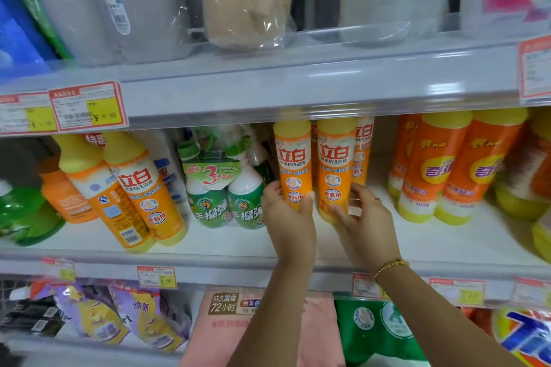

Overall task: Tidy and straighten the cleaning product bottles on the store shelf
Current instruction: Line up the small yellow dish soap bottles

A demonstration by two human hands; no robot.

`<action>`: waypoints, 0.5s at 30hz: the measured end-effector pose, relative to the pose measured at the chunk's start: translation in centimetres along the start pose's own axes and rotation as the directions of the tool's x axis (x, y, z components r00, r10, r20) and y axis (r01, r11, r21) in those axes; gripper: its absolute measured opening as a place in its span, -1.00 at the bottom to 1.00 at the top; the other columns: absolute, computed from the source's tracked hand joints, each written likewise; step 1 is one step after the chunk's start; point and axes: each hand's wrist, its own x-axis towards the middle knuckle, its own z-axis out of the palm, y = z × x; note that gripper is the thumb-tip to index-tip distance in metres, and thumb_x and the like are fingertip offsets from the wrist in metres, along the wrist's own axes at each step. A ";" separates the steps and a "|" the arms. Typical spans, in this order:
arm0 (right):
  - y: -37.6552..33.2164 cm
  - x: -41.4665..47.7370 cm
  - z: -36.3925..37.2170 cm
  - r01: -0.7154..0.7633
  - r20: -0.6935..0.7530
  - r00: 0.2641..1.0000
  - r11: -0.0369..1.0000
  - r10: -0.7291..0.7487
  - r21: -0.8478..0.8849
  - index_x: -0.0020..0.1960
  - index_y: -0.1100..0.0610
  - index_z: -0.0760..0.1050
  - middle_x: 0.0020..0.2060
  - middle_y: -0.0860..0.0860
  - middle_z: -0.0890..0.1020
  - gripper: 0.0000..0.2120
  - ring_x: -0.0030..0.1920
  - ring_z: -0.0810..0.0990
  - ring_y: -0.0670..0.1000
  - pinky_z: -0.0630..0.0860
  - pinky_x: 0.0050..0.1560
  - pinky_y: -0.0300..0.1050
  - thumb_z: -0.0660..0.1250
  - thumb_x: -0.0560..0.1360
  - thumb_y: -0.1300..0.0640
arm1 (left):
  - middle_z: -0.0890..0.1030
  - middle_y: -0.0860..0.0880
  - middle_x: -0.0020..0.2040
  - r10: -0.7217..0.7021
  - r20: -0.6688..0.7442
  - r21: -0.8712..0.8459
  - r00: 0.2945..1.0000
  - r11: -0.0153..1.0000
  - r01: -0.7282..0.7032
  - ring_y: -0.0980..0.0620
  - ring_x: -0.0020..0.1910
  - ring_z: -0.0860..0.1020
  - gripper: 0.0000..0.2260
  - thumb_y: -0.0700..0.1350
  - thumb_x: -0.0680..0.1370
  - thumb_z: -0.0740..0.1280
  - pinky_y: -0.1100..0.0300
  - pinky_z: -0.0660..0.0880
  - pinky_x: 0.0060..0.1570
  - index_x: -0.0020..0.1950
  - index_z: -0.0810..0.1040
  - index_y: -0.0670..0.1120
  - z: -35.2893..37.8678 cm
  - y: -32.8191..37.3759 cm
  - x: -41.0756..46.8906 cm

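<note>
Head view: left hand (286, 211) wraps the lower part of one orange bottle (293, 158), and right hand (365, 217) grips the second bottle (335, 158) just beside it, both upright at the front of the middle shelf (238, 235). Pushed back too fast, they would likely knock the rear bottle (363, 146). A drift left could bump the green pack (226, 202), and such low grips on tall bottles invite tipping.

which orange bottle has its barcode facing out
The tilted bottle at the left, back label and barcode outward; its tilted neighbour and the upright bottles show front logos.
</note>
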 end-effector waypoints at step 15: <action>1.1 0.4 0.9 0.057 0.102 0.995 0.903 -0.015 -0.426 0.32 0.01 0.38 0.05 0.05 0.62 -0.60 0.00 0.57 0.09 0.47 -0.03 -0.10 0.10 0.58 -0.16 | 0.55 -0.15 0.25 -0.002 0.097 0.113 0.995 0.994 -0.009 -0.12 0.20 0.53 -0.53 -0.18 0.50 0.41 0.03 0.47 0.18 0.38 0.38 -0.19 0.6 -1.6 0.9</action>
